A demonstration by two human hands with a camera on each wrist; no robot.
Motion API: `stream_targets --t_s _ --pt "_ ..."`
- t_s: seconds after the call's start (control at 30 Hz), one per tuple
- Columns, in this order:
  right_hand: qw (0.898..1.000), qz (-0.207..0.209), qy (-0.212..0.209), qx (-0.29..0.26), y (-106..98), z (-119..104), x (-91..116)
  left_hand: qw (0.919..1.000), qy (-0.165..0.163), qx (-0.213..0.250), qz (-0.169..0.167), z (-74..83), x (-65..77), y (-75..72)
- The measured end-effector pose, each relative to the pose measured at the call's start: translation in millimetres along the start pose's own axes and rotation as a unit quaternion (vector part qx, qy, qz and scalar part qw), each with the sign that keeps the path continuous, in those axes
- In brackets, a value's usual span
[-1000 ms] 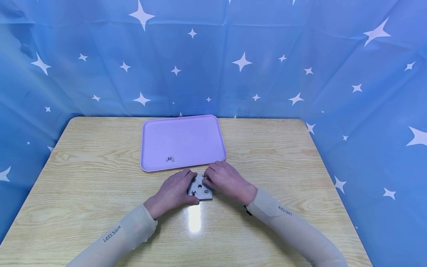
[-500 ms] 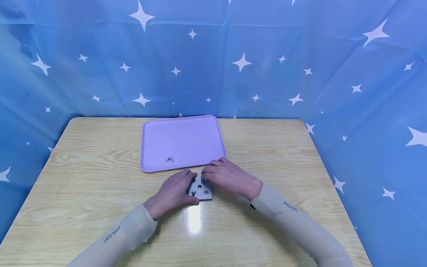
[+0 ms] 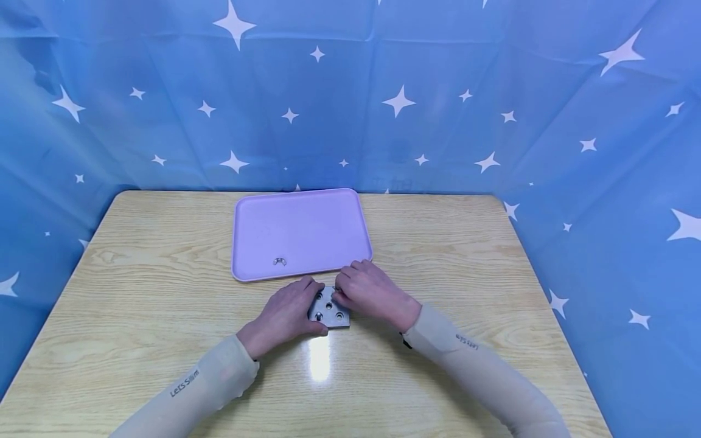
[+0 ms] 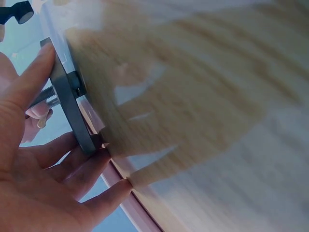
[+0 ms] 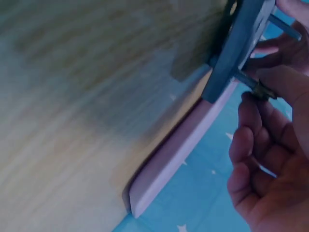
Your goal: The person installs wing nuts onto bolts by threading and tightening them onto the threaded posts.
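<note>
A flat grey metal plate (image 3: 330,314) with several holes stands slightly raised off the table on the bolts through it. My left hand (image 3: 287,310) grips it by the left side, thumb at the near edge and fingers at the far one. One bolt (image 5: 285,26) sticks up bare through the plate. At the far right corner, my right hand (image 3: 372,293) pinches a wing nut (image 5: 262,91) between thumb and forefinger, on the threads of a second bolt (image 5: 244,77). In the head view that wing nut is mostly hidden by the fingers.
Just behind the plate lies a shallow purple tray (image 3: 306,213). Another wing nut (image 3: 280,261) rests near its front edge. The wooden table (image 3: 164,292) ends against a blue curtain (image 3: 350,91) with white stars.
My right hand turns at the bolt: half a second ago its wrist swung right with the fingers reaching over, and now it has swung back. My left hand and the plate stay put.
</note>
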State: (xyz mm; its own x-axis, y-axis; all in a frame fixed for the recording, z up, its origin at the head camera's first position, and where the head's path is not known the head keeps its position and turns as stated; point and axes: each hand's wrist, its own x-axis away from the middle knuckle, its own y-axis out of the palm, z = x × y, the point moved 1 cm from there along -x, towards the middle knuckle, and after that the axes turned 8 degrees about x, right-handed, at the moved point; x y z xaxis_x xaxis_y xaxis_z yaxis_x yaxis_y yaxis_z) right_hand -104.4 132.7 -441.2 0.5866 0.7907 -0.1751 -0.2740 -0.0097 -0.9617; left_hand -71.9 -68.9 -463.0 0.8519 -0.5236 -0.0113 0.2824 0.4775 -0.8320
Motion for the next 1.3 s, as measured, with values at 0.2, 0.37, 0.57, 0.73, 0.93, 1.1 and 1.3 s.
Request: stream_targets --t_s 0.2,0.37,0.57,0.73,0.93,1.1,1.3 --pt "0.999 -0.005 0.031 -0.014 0.3 -2.1 2.0 1.0 -0.002 0.004 -0.001 0.2 -0.3 -0.1" --pt "0.996 -0.06 -0.011 -0.063 -12.8 6.2 4.1 1.0 0.0 0.001 -0.004 -0.1 -0.2 -1.1" --pt "0.991 -0.086 -0.097 -0.043 -20.7 14.2 3.9 0.9999 -0.005 0.006 -0.01 0.0 -0.2 -3.0" --pt "0.993 -0.072 -0.087 -0.038 -17.3 15.0 2.9 0.9999 -0.006 0.007 -0.01 0.9 -0.4 -2.2" --pt "0.996 -0.055 -0.055 -0.043 -8.6 10.5 -1.0 0.9999 -0.009 0.007 -0.007 1.2 -0.8 -0.9" --pt "0.999 -0.033 -0.014 -0.033 0.3 5.7 -2.0 0.9999 -0.01 0.008 -0.009 1.6 -1.0 -1.0" --pt "0.999 -0.023 0.027 -0.032 5.0 0.2 -1.8 0.9999 -0.008 0.009 -0.008 1.0 -0.5 -1.2"
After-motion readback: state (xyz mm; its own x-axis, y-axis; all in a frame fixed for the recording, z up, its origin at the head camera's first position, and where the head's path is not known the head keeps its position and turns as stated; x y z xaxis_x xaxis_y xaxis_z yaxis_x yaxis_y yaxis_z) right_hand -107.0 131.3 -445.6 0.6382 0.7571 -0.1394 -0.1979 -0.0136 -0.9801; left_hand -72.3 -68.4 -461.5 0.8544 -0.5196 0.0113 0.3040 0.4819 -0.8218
